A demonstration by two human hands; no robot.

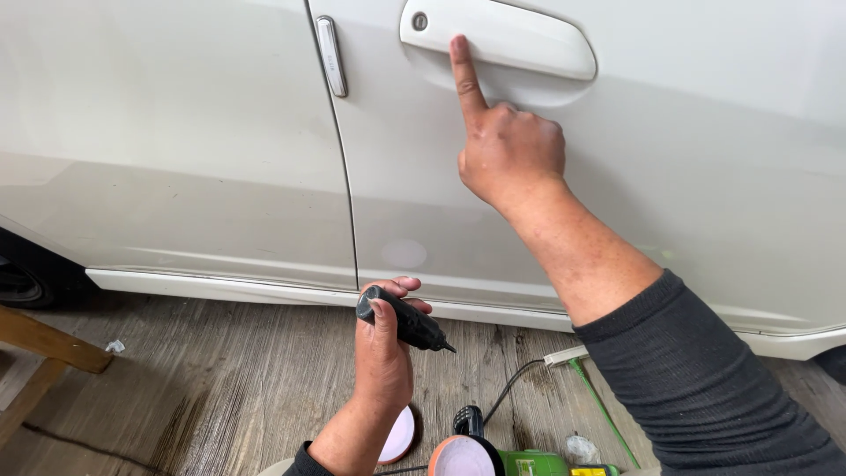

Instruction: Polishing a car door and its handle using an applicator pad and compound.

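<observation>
Weathered grey plank floor (220, 379) below one white car door (423, 176); two round pads. The right hand (507, 150) points one finger at the white door handle (502, 40); the left hand (383, 348) grips one black pen-shaped tool (407, 322).

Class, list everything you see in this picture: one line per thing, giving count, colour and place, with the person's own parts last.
Car door: one, white, fills the upper frame.
Door handle: one, white, top centre.
Trim strip: one, chrome, beside the door gap.
Tyre: one, black, far left.
Wooden floor: grey-brown, below the car.
Wooden frame: one, brown, lower left.
Polishing machine: one, green with an orange pad, bottom centre.
Cable: one, black, on the floor.
Pen-like tool: one, black, in the left hand.
Left hand: grips the tool.
Right hand: forefinger touching the handle.
</observation>
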